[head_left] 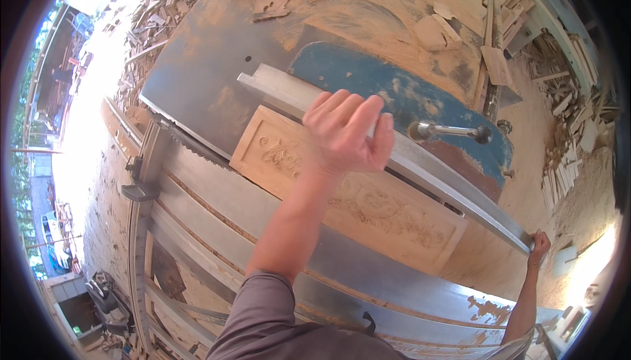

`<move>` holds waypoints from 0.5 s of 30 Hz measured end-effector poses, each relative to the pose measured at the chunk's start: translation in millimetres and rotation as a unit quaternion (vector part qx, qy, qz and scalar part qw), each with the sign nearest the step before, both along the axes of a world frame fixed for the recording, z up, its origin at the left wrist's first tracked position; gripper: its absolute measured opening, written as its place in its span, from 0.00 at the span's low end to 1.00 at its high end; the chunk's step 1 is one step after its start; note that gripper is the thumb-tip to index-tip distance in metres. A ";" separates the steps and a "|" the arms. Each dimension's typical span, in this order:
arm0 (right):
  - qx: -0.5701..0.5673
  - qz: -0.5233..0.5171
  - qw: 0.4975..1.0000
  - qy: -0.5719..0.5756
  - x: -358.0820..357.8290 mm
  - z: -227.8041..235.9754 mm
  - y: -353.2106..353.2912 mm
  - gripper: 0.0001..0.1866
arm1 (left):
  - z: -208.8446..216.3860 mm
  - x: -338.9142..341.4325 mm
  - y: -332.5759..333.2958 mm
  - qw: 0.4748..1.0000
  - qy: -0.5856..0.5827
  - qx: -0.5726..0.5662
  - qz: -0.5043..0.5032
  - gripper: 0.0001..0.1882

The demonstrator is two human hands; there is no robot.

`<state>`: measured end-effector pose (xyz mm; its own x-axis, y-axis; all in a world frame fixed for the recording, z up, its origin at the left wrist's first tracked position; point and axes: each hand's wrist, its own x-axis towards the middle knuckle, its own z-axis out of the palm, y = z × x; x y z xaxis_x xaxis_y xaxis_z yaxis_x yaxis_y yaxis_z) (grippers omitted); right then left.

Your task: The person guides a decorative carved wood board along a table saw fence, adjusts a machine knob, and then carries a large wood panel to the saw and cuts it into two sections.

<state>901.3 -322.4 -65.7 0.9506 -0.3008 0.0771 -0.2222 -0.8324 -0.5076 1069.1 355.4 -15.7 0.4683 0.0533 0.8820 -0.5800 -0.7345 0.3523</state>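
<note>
My left hand (pixel 348 130) is closed in a fist over the long metal rip fence (pixel 453 186) of a table saw. At the fence's near right end, my right hand (pixel 539 247) is curled around its tip, the fingers partly hidden. A carved wooden panel (pixel 388 212) with raised scrollwork lies flat alongside the fence, partly covered by my left forearm. Beyond the fence sits its blue bracket plate (pixel 374 74), worn in patches, with a chrome locking lever (pixel 453 131) ending in a dark knob.
The grey saw table (pixel 204 64) is dusted with sawdust, and wood offcuts (pixel 273 5) lie on its far side. A toothed dark strip (pixel 194 146) shows left of the panel. The ribbed metal sliding table (pixel 217 189) runs nearest me. Scrap wood (pixel 161 15) is heaped beyond the table.
</note>
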 end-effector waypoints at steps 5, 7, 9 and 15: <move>-0.006 0.029 0.999 -0.028 6.1 11.7 0.0 0.22 | -18.2 -1.9 9.7 0.999 0.043 0.001 0.027 0.04; -0.038 0.052 0.997 -0.052 11.4 28.3 8.6 0.21 | -29.8 -1.0 17.8 0.996 0.081 -0.006 0.047 0.04; -0.069 0.017 0.997 -0.019 18.4 42.5 36.2 0.20 | -34.0 -2.1 20.0 0.992 0.110 -0.006 0.056 0.04; -0.083 0.009 0.996 -0.021 16.1 49.7 37.8 0.19 | -26.8 -3.7 15.4 0.980 0.182 0.020 0.072 0.04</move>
